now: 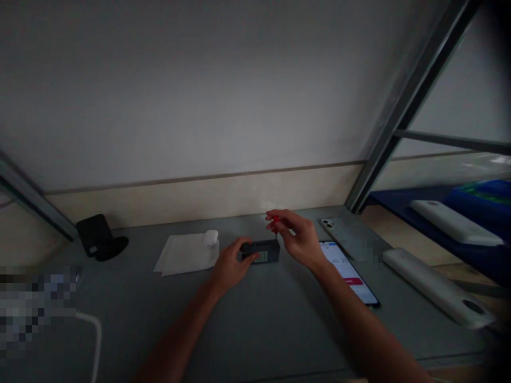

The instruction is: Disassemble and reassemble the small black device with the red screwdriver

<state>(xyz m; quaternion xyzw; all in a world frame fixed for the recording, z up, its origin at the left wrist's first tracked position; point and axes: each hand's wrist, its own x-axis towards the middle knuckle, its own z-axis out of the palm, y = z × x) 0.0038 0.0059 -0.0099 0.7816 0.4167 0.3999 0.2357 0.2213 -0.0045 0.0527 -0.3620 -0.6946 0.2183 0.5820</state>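
Observation:
A small black box-shaped device [264, 250] lies on the grey table [255, 319]. My left hand [229, 266] grips its left end, fingers closed on it. My right hand [297, 239] hovers just above the box's right end and pinches a small red-handled tool [275, 222], held upright with its tip toward the box's top. Both forearms reach in from the bottom edge.
White paper [186, 254] with a small white case [211, 238] lies left of the box. A black stand [99, 238] sits at far left. A lit phone [351, 272] and another phone [343, 234] lie right. White bars [437, 290] and a metal frame post [399, 111] are at right. A white cable [93, 330] runs lower left.

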